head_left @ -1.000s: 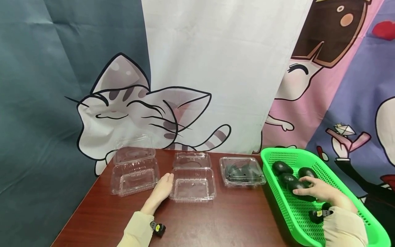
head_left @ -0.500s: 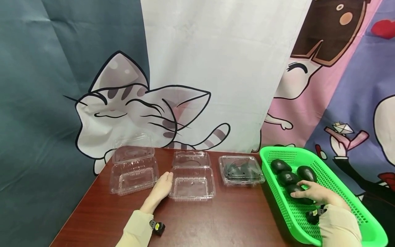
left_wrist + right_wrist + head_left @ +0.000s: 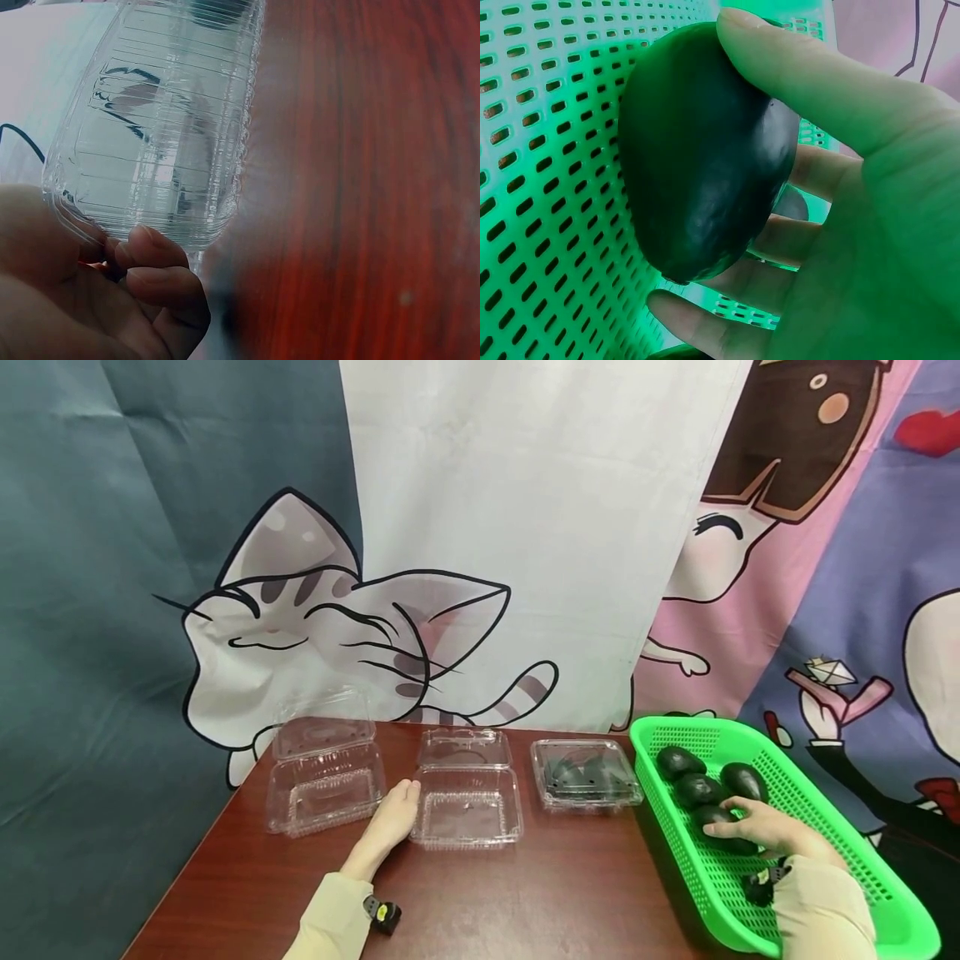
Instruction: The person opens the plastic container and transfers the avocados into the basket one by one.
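My left hand (image 3: 396,814) holds the left edge of an open, clear plastic clamshell container (image 3: 467,817) in the middle of the table. Close up in the left wrist view, fingertips (image 3: 154,247) curl at the corner of this container (image 3: 161,157). On the right, my right hand (image 3: 776,833) grips a dark avocado (image 3: 722,831) inside the green basket (image 3: 697,877). The thumb lies across the avocado (image 3: 697,165) in the right wrist view, with fingers on its far side. Several other avocados (image 3: 699,791) sit towards the basket's far end.
Another open clear clamshell (image 3: 327,789) stands at the left. A lidded clamshell (image 3: 587,774) with dark avocados inside sits between the middle container and the basket. Behind the brown table (image 3: 525,902) hangs a cartoon-printed cloth (image 3: 540,527).
My right hand has shifted slightly left and nearer to me with the avocado, uncovering more of the avocado on the right. My left hand stays at the container's edge.
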{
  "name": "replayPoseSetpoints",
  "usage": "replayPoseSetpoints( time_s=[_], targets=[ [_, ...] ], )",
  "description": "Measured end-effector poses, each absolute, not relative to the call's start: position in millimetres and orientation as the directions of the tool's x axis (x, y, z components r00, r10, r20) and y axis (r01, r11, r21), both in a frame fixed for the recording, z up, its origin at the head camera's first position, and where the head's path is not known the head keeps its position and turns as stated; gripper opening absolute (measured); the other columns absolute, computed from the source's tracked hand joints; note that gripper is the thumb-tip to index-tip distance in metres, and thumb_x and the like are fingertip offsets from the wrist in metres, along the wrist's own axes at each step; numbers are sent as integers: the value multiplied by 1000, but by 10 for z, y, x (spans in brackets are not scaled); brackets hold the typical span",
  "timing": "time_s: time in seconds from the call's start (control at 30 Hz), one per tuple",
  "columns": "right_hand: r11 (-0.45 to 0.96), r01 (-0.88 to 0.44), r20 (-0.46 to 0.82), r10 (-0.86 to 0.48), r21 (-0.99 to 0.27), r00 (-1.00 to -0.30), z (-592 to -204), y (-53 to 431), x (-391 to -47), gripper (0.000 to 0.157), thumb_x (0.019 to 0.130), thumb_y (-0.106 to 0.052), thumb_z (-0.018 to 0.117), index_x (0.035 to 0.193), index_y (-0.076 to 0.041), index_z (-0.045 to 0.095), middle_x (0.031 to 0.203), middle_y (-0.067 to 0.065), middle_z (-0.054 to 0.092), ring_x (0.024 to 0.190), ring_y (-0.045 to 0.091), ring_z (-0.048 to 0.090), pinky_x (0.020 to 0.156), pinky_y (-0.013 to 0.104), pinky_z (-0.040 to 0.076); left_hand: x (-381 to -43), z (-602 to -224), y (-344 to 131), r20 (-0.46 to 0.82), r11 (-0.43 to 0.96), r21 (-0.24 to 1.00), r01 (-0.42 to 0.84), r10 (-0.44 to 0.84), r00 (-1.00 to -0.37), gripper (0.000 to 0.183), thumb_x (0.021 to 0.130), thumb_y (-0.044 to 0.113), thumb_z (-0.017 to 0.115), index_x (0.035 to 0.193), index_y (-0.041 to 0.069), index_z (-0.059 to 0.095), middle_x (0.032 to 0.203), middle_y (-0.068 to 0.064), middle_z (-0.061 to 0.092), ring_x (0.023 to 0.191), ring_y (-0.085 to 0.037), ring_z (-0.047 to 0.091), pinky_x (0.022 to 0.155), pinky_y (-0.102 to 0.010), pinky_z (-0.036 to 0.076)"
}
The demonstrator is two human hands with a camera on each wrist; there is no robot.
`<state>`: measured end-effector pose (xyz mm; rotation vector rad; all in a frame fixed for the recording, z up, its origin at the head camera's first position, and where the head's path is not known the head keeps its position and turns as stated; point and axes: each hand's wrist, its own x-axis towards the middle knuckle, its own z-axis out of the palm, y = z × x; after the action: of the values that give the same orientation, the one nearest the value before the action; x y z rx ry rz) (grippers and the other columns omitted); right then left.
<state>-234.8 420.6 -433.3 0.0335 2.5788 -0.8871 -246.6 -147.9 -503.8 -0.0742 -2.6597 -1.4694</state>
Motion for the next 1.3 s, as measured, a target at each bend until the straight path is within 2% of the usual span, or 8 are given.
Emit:
replayPoseSetpoints(
  time_s=[0.17,0.37,0.63,0.87,0.93,1.03,1.17,1.3],
  targets=[
    [801,152,-383,-104,-580,-918,-4315,4190,-2327,78,89,-38,71,134,13,32,128,45,33,114,59,43,71,58,50,-2468,-5027,-1467,75,519,853,57,-14,-997,31,106,17,37,77,7,43,67,-5,36,61,-18,34,58,-33,32],
    [810,108,-368,-139,-577,-920,-4290,4192,-2321,84,88,-35,72,136,16,27,121,45,41,111,58,46,76,61,48,-2468,-5037,-1470,38,515,857,27,-11,-999,30,107,21,36,81,7,43,69,-5,37,61,-19,37,58,-33,33],
    [875,-6,-272,-158,-485,-949,-4209,4152,-2306,97,86,-41,74,141,18,20,136,50,22,120,66,30,88,65,39,-2447,-5023,-1462,-25,442,897,-32,-20,-999,28,107,23,35,96,0,47,64,-5,42,44,-16,40,47,-32,40],
    [912,-48,-186,-135,-408,-973,-4086,4085,-2256,94,90,-48,66,143,16,20,139,48,20,121,66,28,89,69,36,-2433,-5003,-1448,-43,433,900,-49,-24,-999,28,107,24,35,108,-1,48,60,-3,42,42,-14,41,45,-30,40],
    [918,-67,-138,-130,-390,-982,-4042,4044,-2230,91,92,-48,63,142,16,23,138,47,25,120,65,31,88,69,36,-2423,-4982,-1449,-42,448,893,-50,-27,-999,27,107,25,36,110,1,48,60,-3,44,42,-15,42,44,-30,40],
    [924,-112,-52,-140,-365,-989,-3966,3957,-2202,86,94,-46,62,140,17,27,135,46,32,118,64,35,88,69,35,-2406,-4933,-1460,-3,523,852,-18,-29,-1000,25,106,26,39,111,3,48,66,-3,47,51,-15,46,51,-32,40],
    [920,-165,28,-165,-355,-986,-3845,3786,-2185,83,93,-43,64,140,17,30,135,44,35,120,62,34,91,69,32,-2371,-4837,-1484,60,630,776,26,-33,-998,26,105,26,43,114,3,48,71,-4,51,61,-18,49,60,-35,40],
    [914,-219,95,-198,-342,-975,-3732,3586,-2174,79,93,-39,66,139,16,34,135,42,37,122,60,34,94,68,30,-2330,-4723,-1507,101,701,713,35,-53,-993,29,104,29,46,117,4,48,69,-3,53,60,-21,52,59,-39,42]
  ],
)
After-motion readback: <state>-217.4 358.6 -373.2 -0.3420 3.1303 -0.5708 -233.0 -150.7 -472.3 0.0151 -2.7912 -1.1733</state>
